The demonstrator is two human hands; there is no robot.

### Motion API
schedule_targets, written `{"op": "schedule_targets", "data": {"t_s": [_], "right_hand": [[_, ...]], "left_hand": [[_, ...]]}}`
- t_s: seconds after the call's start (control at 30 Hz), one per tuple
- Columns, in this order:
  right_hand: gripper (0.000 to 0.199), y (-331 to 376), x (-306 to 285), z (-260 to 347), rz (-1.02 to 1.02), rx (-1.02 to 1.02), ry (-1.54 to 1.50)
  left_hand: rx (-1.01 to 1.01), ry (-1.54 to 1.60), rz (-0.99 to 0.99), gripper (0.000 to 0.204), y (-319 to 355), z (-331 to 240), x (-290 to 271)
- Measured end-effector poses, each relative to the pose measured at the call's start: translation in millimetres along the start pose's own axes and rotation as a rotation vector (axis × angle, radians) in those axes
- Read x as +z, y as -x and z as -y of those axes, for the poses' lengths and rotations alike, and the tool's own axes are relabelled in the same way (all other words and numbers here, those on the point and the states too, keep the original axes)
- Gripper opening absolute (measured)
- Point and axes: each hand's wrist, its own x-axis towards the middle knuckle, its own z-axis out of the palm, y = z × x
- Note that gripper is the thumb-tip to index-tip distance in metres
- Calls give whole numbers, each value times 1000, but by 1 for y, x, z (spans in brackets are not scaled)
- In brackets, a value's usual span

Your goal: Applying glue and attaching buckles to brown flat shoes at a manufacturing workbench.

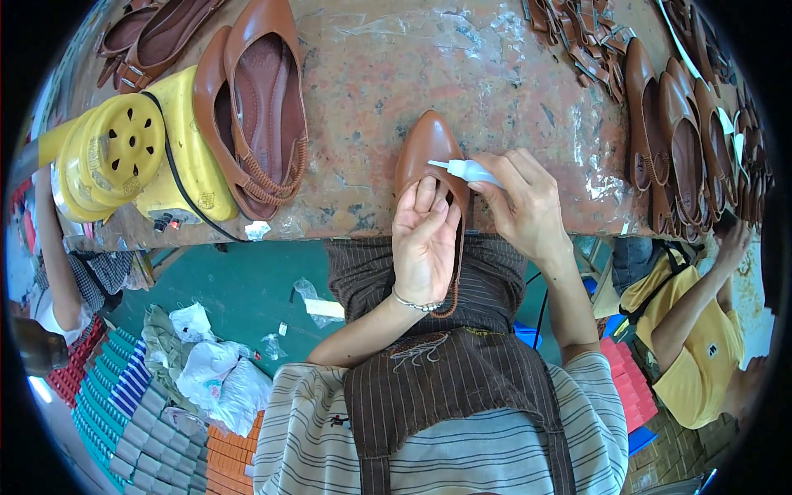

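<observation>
A brown pointed slingback shoe (430,142) lies at the table's near edge, toe pointing away from me. My left hand (425,247) reaches palm up into its opening, the fingertips tucked inside under the upper, holding it. Its elastic back strap (450,304) hangs down over my lap. My right hand (521,198) grips a small white glue bottle (473,172) with a narrow nozzle. The nozzle tip points left, over the shoe's upper close to the opening; whether it touches the leather I cannot tell.
A yellow blower-like machine (124,157) with a black cord stands at the left, beside a pair of brown slingbacks (264,107). Brown straps (582,41) lie at the back, and more shoes (681,124) line the right. People work at both sides; plastic bags (221,379) lie below left.
</observation>
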Motion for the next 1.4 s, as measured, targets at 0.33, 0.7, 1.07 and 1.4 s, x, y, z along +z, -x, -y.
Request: {"op": "schedule_targets", "data": {"t_s": [0.33, 0.7, 1.07, 1.4], "right_hand": [[15, -5, 0, 2, 30, -28, 18], [16, -9, -1, 5, 55, -43, 40], [19, -7, -11, 4, 105, 7, 58], [24, -22, 1, -28, -271, 244, -403]], "left_hand": [[4, -25, -74, 45, 0, -1, 9], [11, -49, -72, 44, 0, -1, 7], [15, 10, -28, 41, 0, 0, -3], [-5, -3, -30, 28, -4, 1, 3]]}}
